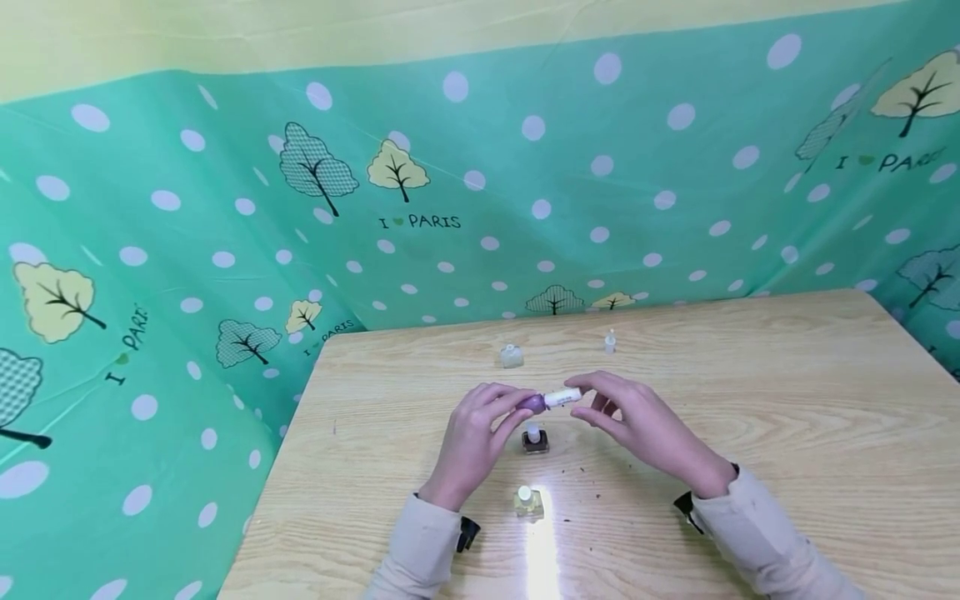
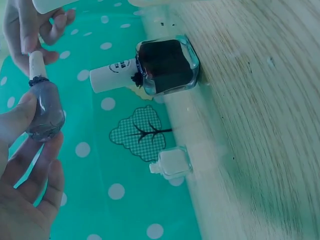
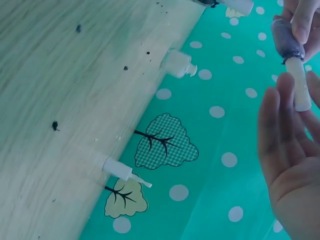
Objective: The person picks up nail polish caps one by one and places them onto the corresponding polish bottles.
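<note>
Purple nail polish bottle is tilted sideways above the table, pinched by the left grip. The right grip is spread beside its white cap. Nearby stands a dark bottle.

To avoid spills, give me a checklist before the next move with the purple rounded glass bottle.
1. Purple rounded glass bottle gripped by the left hand: ok.
2. Its white cylindrical cap on: ok.
3. Cap pinched by the right hand: not ok, the hand is open around it.
4. Square dark glass bottle capped and upright: ok.
5. Square pale glass bottle capped: not ok, it stands open.
6. Wood-grain tabletop free of dark specks: not ok.
</note>
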`<state>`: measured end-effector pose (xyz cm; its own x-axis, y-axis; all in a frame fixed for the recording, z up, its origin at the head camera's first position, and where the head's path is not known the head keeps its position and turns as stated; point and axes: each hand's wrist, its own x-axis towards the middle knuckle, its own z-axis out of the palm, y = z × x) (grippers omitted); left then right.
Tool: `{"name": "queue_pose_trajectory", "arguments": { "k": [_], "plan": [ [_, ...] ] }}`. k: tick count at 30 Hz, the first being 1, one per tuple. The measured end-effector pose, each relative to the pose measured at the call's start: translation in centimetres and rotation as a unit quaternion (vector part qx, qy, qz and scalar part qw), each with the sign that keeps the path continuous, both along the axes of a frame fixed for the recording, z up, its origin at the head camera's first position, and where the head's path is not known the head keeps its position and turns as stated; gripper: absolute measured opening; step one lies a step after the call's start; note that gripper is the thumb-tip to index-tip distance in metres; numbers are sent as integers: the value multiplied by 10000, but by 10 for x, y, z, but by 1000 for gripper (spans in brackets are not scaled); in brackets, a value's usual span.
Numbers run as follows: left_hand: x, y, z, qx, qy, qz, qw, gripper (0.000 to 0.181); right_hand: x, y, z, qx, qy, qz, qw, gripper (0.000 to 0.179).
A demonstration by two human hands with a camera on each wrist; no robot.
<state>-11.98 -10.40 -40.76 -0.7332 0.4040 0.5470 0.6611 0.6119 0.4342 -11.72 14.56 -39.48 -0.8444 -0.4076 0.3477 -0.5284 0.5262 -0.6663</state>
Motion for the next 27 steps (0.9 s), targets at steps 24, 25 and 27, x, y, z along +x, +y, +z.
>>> {"name": "queue_pose_trajectory", "arguments": {
  "k": [24,25,27],
  "plan": [
    [0,8,-1,326,301,-130,9989,24,-1,0,-3,-26,58,-421,9991,13],
    [0,8,0,331,319,-152,9988,24,-1,0,-2,-114,2,-406,9991,13],
    [0,8,1,315,345,-176,9988,24,-1,1,-2,-258,-84,-355,9990,12]
  ]
}}
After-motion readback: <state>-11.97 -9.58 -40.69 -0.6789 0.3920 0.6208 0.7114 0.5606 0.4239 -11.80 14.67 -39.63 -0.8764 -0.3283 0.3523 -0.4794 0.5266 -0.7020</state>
